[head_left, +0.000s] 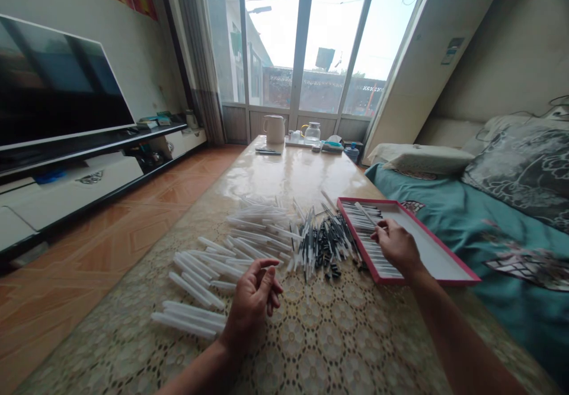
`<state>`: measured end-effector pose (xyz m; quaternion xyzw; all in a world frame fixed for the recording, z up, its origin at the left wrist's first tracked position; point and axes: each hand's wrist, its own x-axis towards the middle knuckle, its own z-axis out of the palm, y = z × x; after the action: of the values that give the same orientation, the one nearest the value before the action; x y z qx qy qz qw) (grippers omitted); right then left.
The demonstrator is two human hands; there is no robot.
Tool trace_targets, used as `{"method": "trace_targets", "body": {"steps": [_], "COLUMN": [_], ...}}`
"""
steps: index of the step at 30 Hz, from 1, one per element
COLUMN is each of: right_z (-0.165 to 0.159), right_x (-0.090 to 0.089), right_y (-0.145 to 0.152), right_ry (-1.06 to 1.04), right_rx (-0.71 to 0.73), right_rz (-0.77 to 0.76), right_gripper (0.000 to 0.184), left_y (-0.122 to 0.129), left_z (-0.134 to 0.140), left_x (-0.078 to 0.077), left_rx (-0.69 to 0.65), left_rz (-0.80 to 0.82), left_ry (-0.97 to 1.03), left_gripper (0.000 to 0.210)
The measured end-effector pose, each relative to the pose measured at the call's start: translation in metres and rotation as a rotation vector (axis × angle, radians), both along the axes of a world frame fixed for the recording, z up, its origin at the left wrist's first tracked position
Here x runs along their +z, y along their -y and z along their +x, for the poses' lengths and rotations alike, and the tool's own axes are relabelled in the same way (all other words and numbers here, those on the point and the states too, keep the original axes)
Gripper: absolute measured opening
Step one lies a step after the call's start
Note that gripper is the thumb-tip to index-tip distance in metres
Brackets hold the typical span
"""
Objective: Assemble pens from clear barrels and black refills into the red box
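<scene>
My right hand point(397, 244) is over a shallow red-rimmed box point(438, 250), its fingers pinched on a slim whitish pen point(364, 212) that points up and to the left. Beneath it, pens point(377, 253) lie in a row along the box's left side. My left hand point(254, 293) hovers near the table's front, fingers loosely curled and somewhat apart, with nothing visible in them. Beside it lie many clear white pen barrels point(195, 270). Between the barrels and the box is a heap of dark-tipped refills point(306, 241) with small black caps point(332, 272).
The long table has a patterned cover point(306, 347). At its far end stand a beige jug point(274, 129), a glass teapot point(313, 132) and a tissue pack point(332, 144). A teal-covered sofa point(448, 208) runs along the right; a television point(62, 87) stands left.
</scene>
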<state>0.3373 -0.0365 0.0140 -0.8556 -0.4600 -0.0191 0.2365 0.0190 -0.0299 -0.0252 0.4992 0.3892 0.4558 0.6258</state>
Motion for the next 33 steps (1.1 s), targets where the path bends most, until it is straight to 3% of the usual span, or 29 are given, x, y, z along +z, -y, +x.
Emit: {"method": "trace_targets", "body": {"steps": [5, 11, 17, 22, 26, 29, 31, 33], "right_z": [0.029, 0.054, 0.059, 0.051, 0.019, -0.031, -0.071, -0.106], "right_x": [-0.006, -0.022, -0.037, -0.036, -0.029, -0.027, -0.027, -0.027], "right_y": [-0.004, -0.010, -0.019, -0.022, -0.023, -0.019, -0.013, -0.010], "right_ry": [0.188, 0.307, 0.339, 0.359, 0.342, 0.279, 0.096, 0.028], "right_rx": [-0.103, 0.005, 0.091, 0.101, 0.168, 0.355, 0.582, 0.702], "right_rz": [-0.143, -0.202, -0.164, -0.064, 0.040, 0.084, 0.158, 0.184], "right_gripper": [0.020, 0.017, 0.017, 0.018, 0.021, 0.015, 0.011, 0.010], "left_y": [0.001, 0.000, 0.001, 0.000, -0.002, -0.003, -0.005, -0.006], "left_z": [0.001, 0.001, 0.001, 0.001, 0.000, -0.003, -0.004, -0.006], "left_x": [0.002, 0.001, 0.002, -0.001, -0.002, 0.001, 0.003, 0.004], "left_rx": [0.006, 0.003, 0.021, 0.035, 0.110, 0.191, 0.230, 0.251], "left_rz": [-0.003, -0.006, -0.025, -0.034, -0.016, -0.022, -0.036, -0.047], "left_ry": [-0.014, -0.004, -0.007, 0.006, 0.015, 0.039, 0.055, 0.057], "left_gripper": [0.036, 0.036, 0.036, 0.036, 0.035, 0.031, 0.029, 0.029]}}
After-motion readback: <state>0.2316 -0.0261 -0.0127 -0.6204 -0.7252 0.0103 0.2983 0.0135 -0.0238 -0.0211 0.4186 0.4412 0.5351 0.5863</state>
